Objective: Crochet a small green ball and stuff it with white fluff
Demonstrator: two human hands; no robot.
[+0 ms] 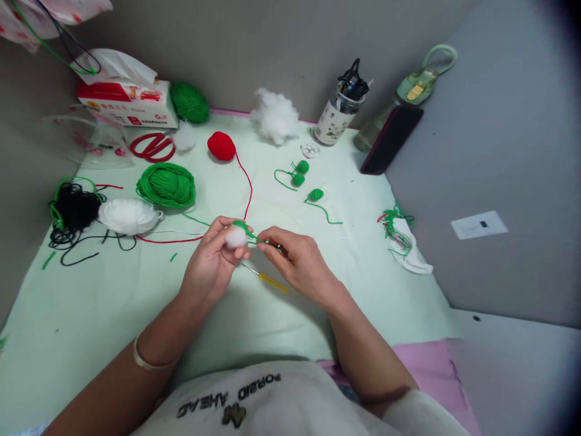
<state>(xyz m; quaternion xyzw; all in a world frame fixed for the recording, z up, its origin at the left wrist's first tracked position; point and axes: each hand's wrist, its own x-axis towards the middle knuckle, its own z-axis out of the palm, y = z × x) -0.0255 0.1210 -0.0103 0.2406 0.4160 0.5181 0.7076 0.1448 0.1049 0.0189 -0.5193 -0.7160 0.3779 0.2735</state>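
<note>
My left hand [211, 260] is closed around a small green crochet piece [242, 228] with a tuft of white stuffing [236, 237] in it. My right hand [297, 259] pinches the green yarn tail right beside that piece, fingers pressed together. Below and between the hands a yellow-handled crochet hook [271, 281] lies on the pale green cloth [113, 315]. Green yarn runs from the piece to a green skein [166, 185] at the left.
Finished green crochet bits [299, 171] [315, 195] lie ahead. Red yarn ball [221, 146], red scissors [153, 147], white yarn [127, 216], black yarn [72, 209], a stuffing clump [275, 116], tissue box [127, 100], jar [338, 112], phone [391, 140] and yarn scraps [399, 233] surround them.
</note>
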